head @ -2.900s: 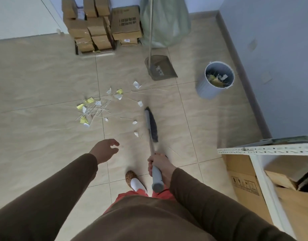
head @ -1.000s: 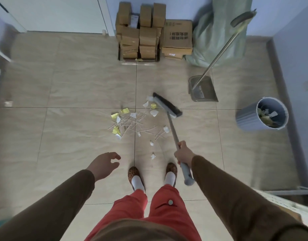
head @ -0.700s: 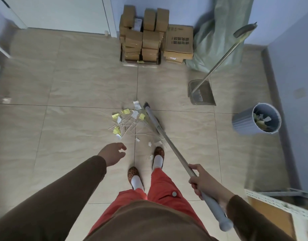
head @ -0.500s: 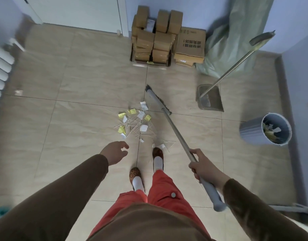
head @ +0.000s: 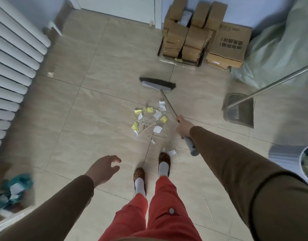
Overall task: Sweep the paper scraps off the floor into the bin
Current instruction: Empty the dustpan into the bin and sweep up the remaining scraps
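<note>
White and yellow paper scraps (head: 150, 121) with thin sticks lie heaped on the tiled floor just ahead of my feet. My right hand (head: 183, 126) grips the handle of a grey broom; its head (head: 157, 83) sits on the floor beyond the heap, bristles facing away. My left hand (head: 103, 168) hovers empty, fingers loosely curled, to the left of my feet. A grey long-handled dustpan (head: 239, 112) rests on the floor to the right. The grey bin (head: 306, 165) with scraps inside is cut off at the right edge.
Stacked cardboard boxes (head: 200, 34) and a green sack (head: 278, 44) stand along the far wall. A white radiator (head: 12, 66) lines the left side. A teal bundle (head: 12, 190) lies at the lower left. One stray scrap (head: 50, 74) lies near the radiator.
The broom head has swung from edge-on beside the heap to broadside beyond it. The view has shifted left, pushing the bin to the right edge. My left hand stays empty.
</note>
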A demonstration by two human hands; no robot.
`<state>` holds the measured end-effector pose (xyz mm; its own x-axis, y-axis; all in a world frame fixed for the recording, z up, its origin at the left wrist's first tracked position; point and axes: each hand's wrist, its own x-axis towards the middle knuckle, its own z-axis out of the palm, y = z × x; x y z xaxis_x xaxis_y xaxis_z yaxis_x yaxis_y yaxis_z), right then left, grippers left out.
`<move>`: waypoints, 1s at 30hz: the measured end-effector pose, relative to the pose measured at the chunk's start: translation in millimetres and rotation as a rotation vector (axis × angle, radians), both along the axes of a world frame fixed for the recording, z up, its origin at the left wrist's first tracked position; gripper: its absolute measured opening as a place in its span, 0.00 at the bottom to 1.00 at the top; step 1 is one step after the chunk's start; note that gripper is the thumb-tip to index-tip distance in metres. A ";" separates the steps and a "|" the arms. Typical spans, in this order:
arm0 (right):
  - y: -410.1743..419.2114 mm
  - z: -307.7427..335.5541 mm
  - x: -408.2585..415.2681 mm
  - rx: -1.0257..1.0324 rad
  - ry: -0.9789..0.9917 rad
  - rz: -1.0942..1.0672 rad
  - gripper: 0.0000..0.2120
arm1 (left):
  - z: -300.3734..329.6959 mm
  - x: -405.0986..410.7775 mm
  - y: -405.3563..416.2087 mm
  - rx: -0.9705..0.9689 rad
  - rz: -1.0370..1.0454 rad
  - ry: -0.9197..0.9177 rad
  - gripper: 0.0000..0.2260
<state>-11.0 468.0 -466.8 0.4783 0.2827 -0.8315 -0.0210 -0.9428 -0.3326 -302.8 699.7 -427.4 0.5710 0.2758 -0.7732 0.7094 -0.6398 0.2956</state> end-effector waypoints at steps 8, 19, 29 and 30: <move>-143.8 68.6 -78.2 -0.157 0.067 0.259 0.23 | 9.9 18.0 -27.4 -0.040 -0.001 -0.053 0.13; -174.4 166.3 -205.9 0.080 -0.033 0.049 0.21 | 24.5 -40.2 -3.4 -0.020 -0.018 -0.149 0.13; 89.0 94.4 -284.2 0.502 0.964 -1.043 0.07 | 18.4 -170.4 21.7 0.043 -0.057 -0.070 0.12; 101.8 86.3 -286.7 0.559 1.044 -1.112 0.07 | 17.2 -179.6 23.0 0.052 -0.058 -0.061 0.12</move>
